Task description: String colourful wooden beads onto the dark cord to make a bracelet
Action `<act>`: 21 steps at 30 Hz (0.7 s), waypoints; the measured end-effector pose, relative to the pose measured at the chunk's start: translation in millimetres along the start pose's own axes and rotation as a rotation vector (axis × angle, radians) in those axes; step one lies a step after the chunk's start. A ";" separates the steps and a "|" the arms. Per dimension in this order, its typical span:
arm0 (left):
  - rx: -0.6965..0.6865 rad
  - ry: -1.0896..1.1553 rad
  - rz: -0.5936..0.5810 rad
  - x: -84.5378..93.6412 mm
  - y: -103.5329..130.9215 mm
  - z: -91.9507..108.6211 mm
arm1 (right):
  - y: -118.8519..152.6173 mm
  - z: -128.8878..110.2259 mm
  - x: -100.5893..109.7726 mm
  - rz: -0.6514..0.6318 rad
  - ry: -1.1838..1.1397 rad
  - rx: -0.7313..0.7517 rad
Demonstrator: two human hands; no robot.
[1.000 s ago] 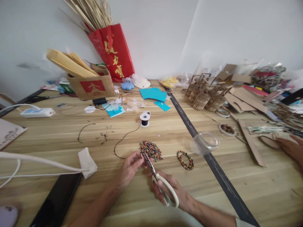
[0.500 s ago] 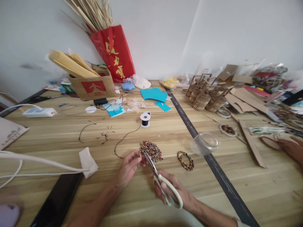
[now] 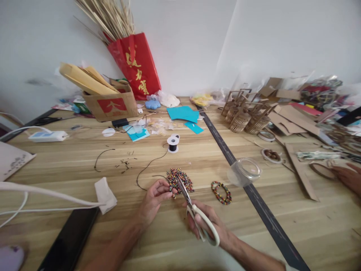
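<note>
My right hand (image 3: 207,222) is wrapped round the white handles of a pair of scissors (image 3: 184,192). Their blades point up and left, over the edge of a pile of multicoloured beads (image 3: 182,178). Close by on the left, my left hand (image 3: 158,195) pinches black cord (image 3: 159,176) with a few beads at the fingertips; its short end sticks out to the left. Another length of black cord runs from beside this hand to a white spool (image 3: 173,143) standing behind the pile. A finished-looking loop of beads (image 3: 221,192) lies to the right.
Black cord snippets (image 3: 124,164) lie left of the spool. Further right are a clear plastic lid (image 3: 246,169), a cardboard strip (image 3: 300,171) and small bamboo baskets (image 3: 242,114). Another person's hand (image 3: 346,177) rests at the right edge. A dark phone (image 3: 69,239) lies front left.
The scissors have moved slightly right, away from my left hand. A short cord end now shows left of the left fingertips, and beads show at those fingertips.
</note>
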State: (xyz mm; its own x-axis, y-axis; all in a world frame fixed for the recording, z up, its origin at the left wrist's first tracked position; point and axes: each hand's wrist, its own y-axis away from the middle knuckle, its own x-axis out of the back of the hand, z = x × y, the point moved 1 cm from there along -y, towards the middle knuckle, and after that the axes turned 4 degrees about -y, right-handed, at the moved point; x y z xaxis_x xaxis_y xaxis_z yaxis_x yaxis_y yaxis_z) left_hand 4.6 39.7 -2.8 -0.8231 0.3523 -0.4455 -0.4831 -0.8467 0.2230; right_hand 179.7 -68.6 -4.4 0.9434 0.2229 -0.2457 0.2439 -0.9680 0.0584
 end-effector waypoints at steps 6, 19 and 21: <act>0.014 0.088 -0.020 4.1 -1.6 -1.3 | 6.2 -12.3 3.9 0.037 0.388 0.124; 0.092 0.282 -0.072 8.7 -3.9 -11.1 | 3.5 -13.2 12.4 0.050 1.147 0.226; 0.102 0.285 -0.069 8.1 -3.4 -10.3 | 2.8 -12.6 13.0 0.055 1.172 0.238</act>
State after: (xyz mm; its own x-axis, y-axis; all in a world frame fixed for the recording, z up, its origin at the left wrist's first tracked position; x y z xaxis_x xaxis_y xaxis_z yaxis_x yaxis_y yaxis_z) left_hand 2.6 41.3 -16.1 -0.6771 0.2692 -0.6849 -0.5744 -0.7751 0.2633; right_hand 195.5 -67.0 4.7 0.6119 0.0305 0.7903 0.2659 -0.9490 -0.1692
